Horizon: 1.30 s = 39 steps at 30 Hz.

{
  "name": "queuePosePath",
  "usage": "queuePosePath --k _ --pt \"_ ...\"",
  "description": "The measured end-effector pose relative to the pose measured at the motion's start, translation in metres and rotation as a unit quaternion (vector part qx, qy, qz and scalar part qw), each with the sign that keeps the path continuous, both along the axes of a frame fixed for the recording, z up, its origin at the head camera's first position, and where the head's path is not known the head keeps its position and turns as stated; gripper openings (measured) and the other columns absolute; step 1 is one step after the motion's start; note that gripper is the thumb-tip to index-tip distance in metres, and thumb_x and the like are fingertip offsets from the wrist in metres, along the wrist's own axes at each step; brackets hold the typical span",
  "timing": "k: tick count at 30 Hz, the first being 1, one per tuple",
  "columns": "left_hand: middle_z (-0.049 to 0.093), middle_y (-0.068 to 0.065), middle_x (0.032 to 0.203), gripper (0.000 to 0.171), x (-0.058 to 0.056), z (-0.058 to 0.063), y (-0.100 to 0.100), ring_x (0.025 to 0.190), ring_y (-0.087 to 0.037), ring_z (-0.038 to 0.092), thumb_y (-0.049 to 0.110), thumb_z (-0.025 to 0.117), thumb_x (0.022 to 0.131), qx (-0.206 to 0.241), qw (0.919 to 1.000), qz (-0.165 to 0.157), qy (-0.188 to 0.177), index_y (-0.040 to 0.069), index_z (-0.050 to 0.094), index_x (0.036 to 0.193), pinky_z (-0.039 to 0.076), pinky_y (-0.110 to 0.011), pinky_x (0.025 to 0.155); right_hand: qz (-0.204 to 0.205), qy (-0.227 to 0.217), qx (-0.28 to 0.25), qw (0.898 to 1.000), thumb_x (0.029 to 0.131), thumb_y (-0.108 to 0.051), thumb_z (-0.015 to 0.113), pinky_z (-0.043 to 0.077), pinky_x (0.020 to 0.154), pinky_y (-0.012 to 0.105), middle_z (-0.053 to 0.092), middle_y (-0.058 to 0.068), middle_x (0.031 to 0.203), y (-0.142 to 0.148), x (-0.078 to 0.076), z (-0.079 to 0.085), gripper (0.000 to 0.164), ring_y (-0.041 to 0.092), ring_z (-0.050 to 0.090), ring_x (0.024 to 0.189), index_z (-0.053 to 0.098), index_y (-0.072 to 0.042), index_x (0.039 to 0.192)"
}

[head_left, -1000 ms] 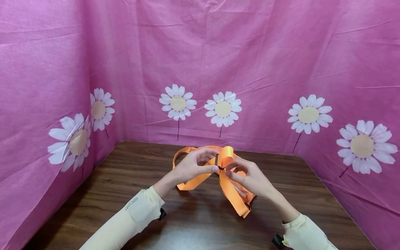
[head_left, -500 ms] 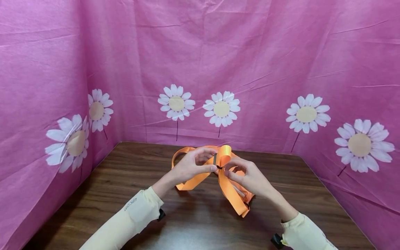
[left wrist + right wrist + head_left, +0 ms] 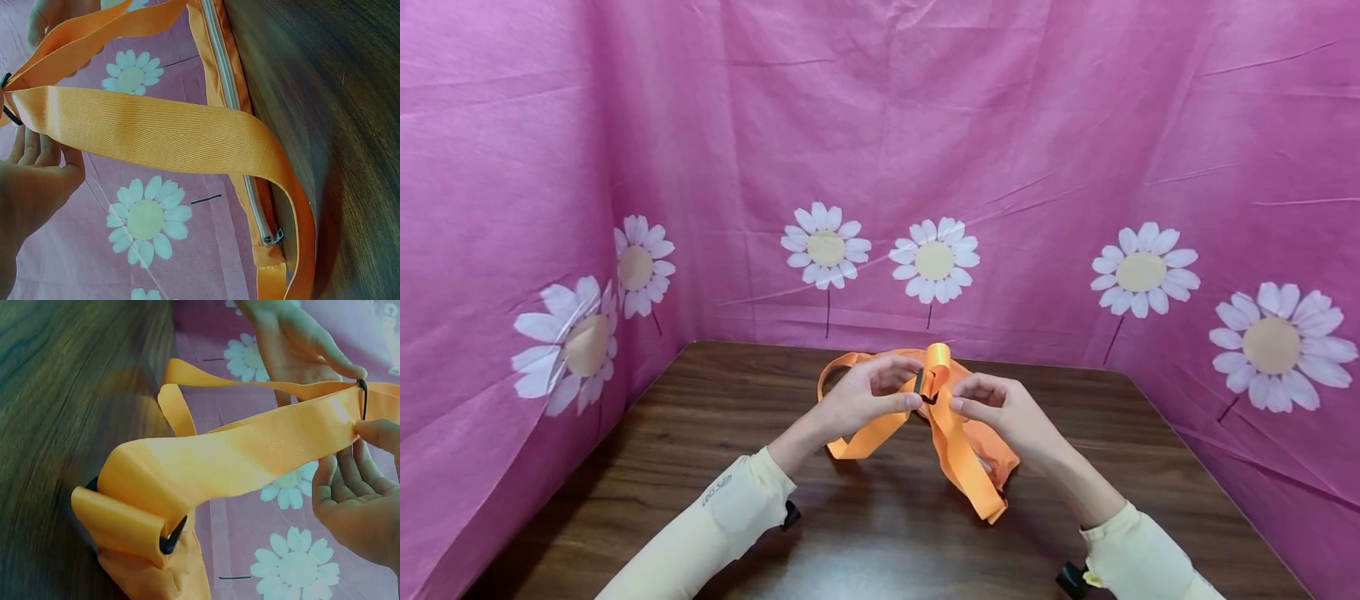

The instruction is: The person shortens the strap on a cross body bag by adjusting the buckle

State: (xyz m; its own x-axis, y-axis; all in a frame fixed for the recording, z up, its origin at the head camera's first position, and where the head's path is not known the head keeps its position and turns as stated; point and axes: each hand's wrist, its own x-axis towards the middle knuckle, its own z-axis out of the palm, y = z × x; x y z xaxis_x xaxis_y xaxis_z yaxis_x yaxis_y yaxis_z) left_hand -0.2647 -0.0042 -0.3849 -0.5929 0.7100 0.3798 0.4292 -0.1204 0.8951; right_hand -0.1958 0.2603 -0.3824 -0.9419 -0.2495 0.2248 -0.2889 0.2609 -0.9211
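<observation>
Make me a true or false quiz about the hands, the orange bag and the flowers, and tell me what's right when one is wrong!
1. A pink cloth with white flowers hangs behind the brown table. True.
2. The flowers have blue middles. False: their middles are pale yellow.
3. The left hand touches the black buckle on the orange strap. True.
4. The right hand lies flat on the table. False: it is raised, pinching the strap near the buckle.
5. The orange bag has a zipper. True.
</observation>
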Motion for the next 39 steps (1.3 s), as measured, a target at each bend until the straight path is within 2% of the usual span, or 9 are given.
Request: queuePosePath --k 3,8,11,19,27,34,39 --pt "0.067 -0.006 0.122 0.046 -0.001 0.0 -0.001 0.112 -0.025 0.064 0.025 0.073 0.097 -0.001 0.9999 0.001 0.014 0.012 0.058 0.139 0.053 -0.041 0.091 -0.006 -0.014 -0.011 1.0 0.094 -0.025 0.077 0.051 0.09 0.052 0.068 0.015 0.098 0.001 -0.001 0.001 0.024 0.033 0.063 0.097 0.072 -0.006 0.108" --pt "0.067 -0.005 0.123 0.054 -0.002 0.0 -0.002 0.112 -0.023 0.064 0.038 0.074 0.096 -0.006 0.9994 0.023 0.023 0.015 0.056 0.141 0.053 -0.039 0.091 -0.01 -0.026 -0.015 0.999 0.093 -0.023 0.078 0.052 0.087 0.039 0.068 0.013 0.098 0.005 -0.003 0.004 0.026 0.027 0.062 0.094 0.072 -0.003 0.108" --pt "0.066 -0.006 0.122 0.057 -0.003 0.001 -0.004 0.111 -0.024 0.063 0.042 0.074 0.094 0.006 0.999 0.04 0.019 0.014 0.056 0.14 0.053 -0.04 0.091 -0.008 -0.027 -0.015 0.999 0.093 -0.022 0.078 0.051 0.085 0.037 0.068 0.011 0.097 0.008 -0.003 0.006 0.026 0.024 0.06 0.091 0.072 -0.002 0.107" --pt "0.066 -0.012 0.121 0.05 -0.008 0.007 -0.011 0.11 -0.03 0.064 0.035 0.074 0.096 0.068 0.9964 0.051 0.005 0.011 0.059 0.137 0.053 -0.041 0.093 -0.013 -0.011 -0.023 1.0 0.092 -0.012 0.076 0.052 0.079 0.033 0.065 0.007 0.089 0.014 -0.004 0.007 0.018 0.02 0.058 0.083 0.07 0.001 0.104" --pt "0.065 -0.015 0.119 0.043 -0.01 0.017 -0.02 0.104 -0.033 0.065 0.023 0.072 0.098 0.108 0.9914 0.074 -0.01 0.008 0.059 0.136 0.053 -0.036 0.09 0.008 -0.03 -0.042 0.999 0.095 -0.008 0.071 0.051 0.076 0.032 0.065 0.006 0.087 0.022 -0.006 0.006 0.017 0.019 0.057 0.084 0.066 0.006 0.104" --pt "0.066 -0.015 0.116 0.044 -0.01 0.025 -0.027 0.098 -0.03 0.065 0.023 0.072 0.098 0.154 0.9848 0.079 -0.019 0.005 0.058 0.136 0.053 -0.034 0.084 0.029 -0.038 -0.033 0.998 0.095 -0.011 0.072 0.05 0.079 0.033 0.06 0.005 0.09 0.027 -0.005 0.012 0.018 0.02 0.057 0.086 0.067 0.002 0.105" --pt "0.066 -0.014 0.114 0.048 -0.008 0.032 -0.03 0.095 -0.023 0.065 0.025 0.072 0.098 0.171 0.982 0.075 -0.028 0.003 0.056 0.138 0.052 -0.03 0.081 0.054 -0.024 -0.018 0.998 0.101 -0.015 0.066 0.049 0.083 0.036 0.062 0.01 0.093 0.03 -0.009 0.008 0.022 0.034 0.057 0.091 0.066 0.001 0.116"
